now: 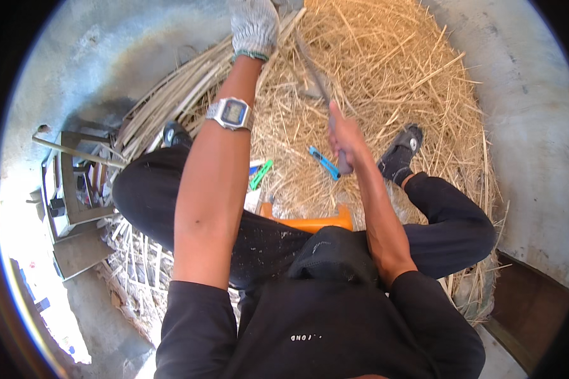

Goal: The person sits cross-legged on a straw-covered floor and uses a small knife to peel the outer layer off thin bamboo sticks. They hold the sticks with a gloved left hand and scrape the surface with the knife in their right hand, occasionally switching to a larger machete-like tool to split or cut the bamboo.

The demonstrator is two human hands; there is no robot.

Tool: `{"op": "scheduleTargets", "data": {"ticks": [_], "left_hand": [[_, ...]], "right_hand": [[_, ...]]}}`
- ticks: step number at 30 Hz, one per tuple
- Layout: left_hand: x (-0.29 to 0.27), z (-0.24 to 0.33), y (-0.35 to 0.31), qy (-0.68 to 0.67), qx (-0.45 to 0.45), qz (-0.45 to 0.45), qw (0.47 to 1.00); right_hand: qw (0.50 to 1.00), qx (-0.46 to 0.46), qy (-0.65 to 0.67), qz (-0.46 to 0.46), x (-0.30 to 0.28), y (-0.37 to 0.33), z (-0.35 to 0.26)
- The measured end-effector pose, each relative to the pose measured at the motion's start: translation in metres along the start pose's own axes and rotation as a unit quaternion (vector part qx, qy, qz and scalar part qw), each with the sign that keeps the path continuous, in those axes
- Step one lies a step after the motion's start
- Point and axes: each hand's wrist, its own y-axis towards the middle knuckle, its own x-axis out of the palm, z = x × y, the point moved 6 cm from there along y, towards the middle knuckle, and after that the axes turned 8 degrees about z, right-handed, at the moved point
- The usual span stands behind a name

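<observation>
My left hand [254, 30], in a grey knitted glove, reaches far forward to the top edge of the view. Its fingers are hidden or cut off there, so what it holds does not show. Just beside it runs a bundle of long pale strips [177, 101], like split bamboo or cane. My bare right hand [348, 136] is closed around the handle of a long, slightly curved knife [314, 71]. The dark blade points forward and a little left, over a pile of straw-coloured shavings [392, 63].
Between my legs lie a blue box cutter [324, 163], a green plastic tool [261, 175] and an orange plastic piece [316, 222]. At left stands a wooden frame [76, 183] with small items inside. A curved grey wall [518, 114] surrounds me.
</observation>
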Motion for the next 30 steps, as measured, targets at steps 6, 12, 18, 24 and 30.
{"op": "scheduleTargets", "data": {"ticks": [6,12,18,24,30], "left_hand": [[-0.012,0.014,-0.006,0.011,0.007,-0.016,1.0],[0.008,0.01,-0.012,0.074,0.043,-0.026,0.996],[0.013,0.003,-0.003,0.058,0.064,-0.039,0.996],[-0.002,-0.009,0.004,-0.057,-0.071,-0.068,0.994],[-0.038,0.004,0.001,-0.107,-0.135,-0.074,0.982]], "right_hand": [[0.881,-0.392,0.249,0.088,-0.007,-0.037,-0.099],[0.988,0.051,-0.128,0.068,0.029,0.051,0.157],[0.963,0.232,0.11,-0.076,0.027,0.045,0.131],[0.981,-0.098,0.167,0.005,0.012,0.019,-0.008],[0.881,-0.403,0.246,0.039,0.016,0.002,-0.039]]}}
